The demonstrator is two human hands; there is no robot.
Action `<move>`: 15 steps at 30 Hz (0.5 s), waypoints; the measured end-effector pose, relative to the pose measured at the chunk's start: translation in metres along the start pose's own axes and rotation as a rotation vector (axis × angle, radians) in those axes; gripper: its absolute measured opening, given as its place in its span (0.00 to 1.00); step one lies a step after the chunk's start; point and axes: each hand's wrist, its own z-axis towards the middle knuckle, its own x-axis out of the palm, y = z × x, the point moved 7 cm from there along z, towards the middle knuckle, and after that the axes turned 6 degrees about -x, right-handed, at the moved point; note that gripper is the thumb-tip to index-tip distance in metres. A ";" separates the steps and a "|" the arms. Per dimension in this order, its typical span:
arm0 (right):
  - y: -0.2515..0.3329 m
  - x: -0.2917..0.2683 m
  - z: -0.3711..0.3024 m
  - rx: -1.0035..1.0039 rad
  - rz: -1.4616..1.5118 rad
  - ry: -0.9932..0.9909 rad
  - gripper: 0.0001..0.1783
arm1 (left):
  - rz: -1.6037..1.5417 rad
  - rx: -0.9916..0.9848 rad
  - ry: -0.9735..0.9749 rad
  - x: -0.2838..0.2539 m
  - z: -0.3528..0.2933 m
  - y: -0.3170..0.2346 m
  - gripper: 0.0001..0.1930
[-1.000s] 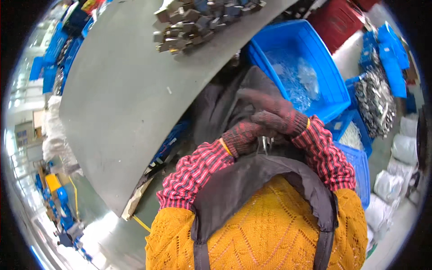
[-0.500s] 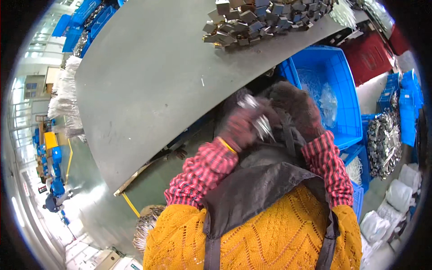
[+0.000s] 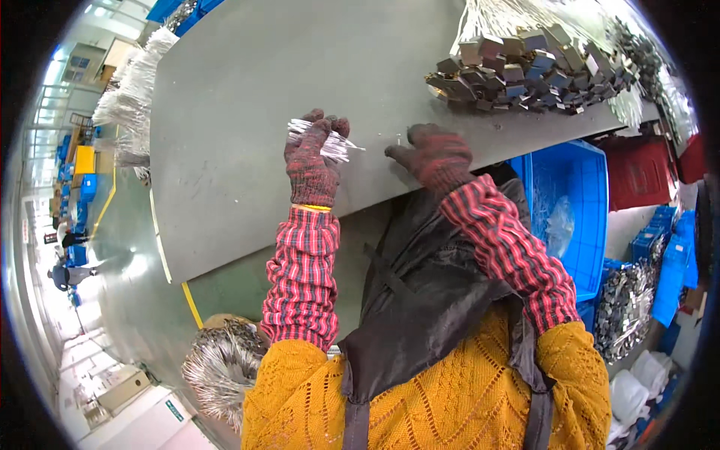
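My left hand (image 3: 311, 161), in a dark red and black knitted glove, is closed around a small bundle of thin silvery-white strips (image 3: 336, 146). The strips stick out on both sides of the fingers, above the grey tabletop (image 3: 247, 172). My right hand (image 3: 439, 157), gloved alike, is over the table's near edge. Its thumb and fingers are apart, and nothing shows between them. A tiny pale bit (image 3: 399, 139) lies near those fingertips. Beyond the right hand is a big pile of square-ended metal pieces (image 3: 525, 71) with long white strands behind it.
A blue bin (image 3: 589, 217) with clear plastic in it stands at the right, beside a dark red container (image 3: 637, 172). Another crate of metal pieces (image 3: 626, 307) is farther right. Bundled silvery strands (image 3: 221, 360) stand at the lower left, and a white stack (image 3: 135, 112) at the table's left end.
Both hands have risen from my lap by the black apron to above the table and moved apart. The left still holds the strips. My view has shifted, so the metal pile appears farther right.
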 end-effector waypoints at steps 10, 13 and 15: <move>0.035 0.028 -0.017 -0.227 0.192 0.300 0.32 | 0.721 0.362 0.255 0.017 0.004 0.008 0.15; 0.012 -0.041 -0.014 -0.418 0.508 -0.464 0.39 | 0.895 0.256 0.287 0.037 -0.003 0.050 0.16; 0.044 -0.047 -0.019 -0.664 0.221 -0.473 0.44 | 0.786 0.134 0.439 0.034 -0.015 0.059 0.23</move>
